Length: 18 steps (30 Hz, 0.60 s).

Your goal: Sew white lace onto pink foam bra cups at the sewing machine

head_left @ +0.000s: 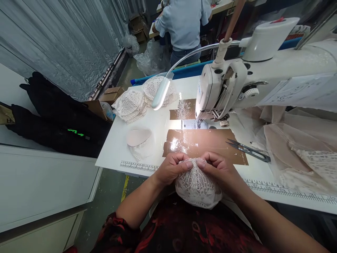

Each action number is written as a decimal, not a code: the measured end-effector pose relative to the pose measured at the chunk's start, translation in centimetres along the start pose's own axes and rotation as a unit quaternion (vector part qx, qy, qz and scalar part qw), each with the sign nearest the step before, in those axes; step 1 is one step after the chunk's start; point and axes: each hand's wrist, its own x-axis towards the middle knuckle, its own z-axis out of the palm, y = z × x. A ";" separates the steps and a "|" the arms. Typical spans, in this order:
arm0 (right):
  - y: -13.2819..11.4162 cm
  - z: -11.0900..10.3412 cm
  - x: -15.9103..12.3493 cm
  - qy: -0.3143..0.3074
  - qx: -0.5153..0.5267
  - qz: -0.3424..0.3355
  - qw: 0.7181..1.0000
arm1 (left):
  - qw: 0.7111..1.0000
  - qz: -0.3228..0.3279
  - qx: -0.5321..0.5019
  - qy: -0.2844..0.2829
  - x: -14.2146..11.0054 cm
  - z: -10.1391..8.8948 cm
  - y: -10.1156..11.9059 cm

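Note:
A cream lace bra cup [198, 186] hangs over the table's front edge, its rounded side toward me. My left hand [175, 168] pinches the upper edge of the lace between thumb and fingers. Close beside it, my right hand [217, 167] grips the same edge, thumb on top. The fingers behind the lace are partly hidden. Beyond my hands, brown tape [202, 140] covers part of the table in front of the sewing machine [210, 91]. Thread snips [250, 151] lie to the right of my right hand.
A single cup piece [140, 142] lies at the left, with stacked lace cups [130, 105] behind it. A lamp [161, 93] on a bendable neck hangs over the table. Sheer fabric [297, 147] is heaped at the right. A person [184, 24] sits beyond the table.

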 end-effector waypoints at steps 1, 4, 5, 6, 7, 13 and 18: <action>0.0 -0.3 0.2 -0.003 0.017 0.009 1.000 | 0.999 -0.002 -0.036 0.024 0.1 -0.1 0.0; -0.4 -1.8 0.6 0.025 0.006 -0.021 0.999 | 0.989 0.031 -0.095 0.111 -0.1 -1.4 1.8; -0.7 -2.5 0.7 0.041 -0.009 -0.037 0.998 | 0.983 0.060 -0.089 0.146 -0.3 -2.1 3.0; -1.0 -3.2 0.6 0.053 -0.027 -0.050 0.997 | 0.975 0.097 -0.068 0.186 -0.5 -2.9 4.3; -1.3 -3.9 0.5 0.062 -0.046 -0.060 0.995 | 0.964 0.140 -0.022 0.225 -0.7 -3.7 5.6; -3.6 -6.2 1.0 0.086 -0.186 -0.083 0.975 | 0.785 0.305 0.476 0.254 3.3 -3.4 8.0; -4.9 -6.1 4.2 0.053 -0.417 -0.136 0.897 | 0.718 0.227 0.652 0.092 9.4 0.8 2.3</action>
